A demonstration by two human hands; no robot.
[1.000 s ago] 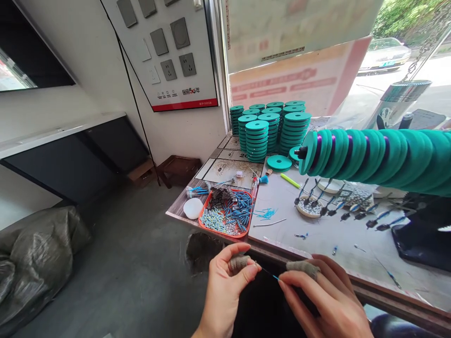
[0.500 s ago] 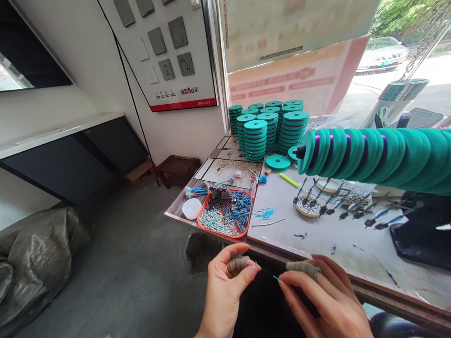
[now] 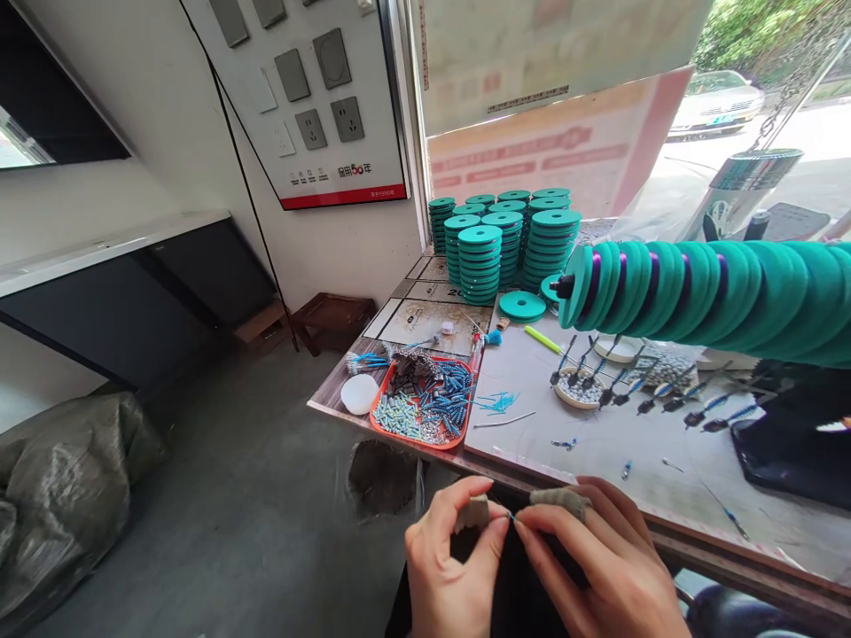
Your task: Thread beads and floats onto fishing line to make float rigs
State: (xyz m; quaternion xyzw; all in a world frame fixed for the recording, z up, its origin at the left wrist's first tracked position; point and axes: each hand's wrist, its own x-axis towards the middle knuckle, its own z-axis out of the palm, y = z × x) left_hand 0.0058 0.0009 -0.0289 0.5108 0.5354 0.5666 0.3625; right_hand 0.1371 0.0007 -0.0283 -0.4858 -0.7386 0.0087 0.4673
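A tiny blue piece [image 3: 511, 517] sits pinched between the fingertips of the left hand [image 3: 458, 567] and the right hand [image 3: 598, 567], which meet just below the table [image 3: 618, 452] edge; it is too small to tell what it is. Both hands are closed on it, with cloth wraps on a finger of each. Beyond the hands, on the table, lies an orange tray [image 3: 425, 403] of blue parts. Behind the tray stand green disc stacks [image 3: 509, 244], by the window.
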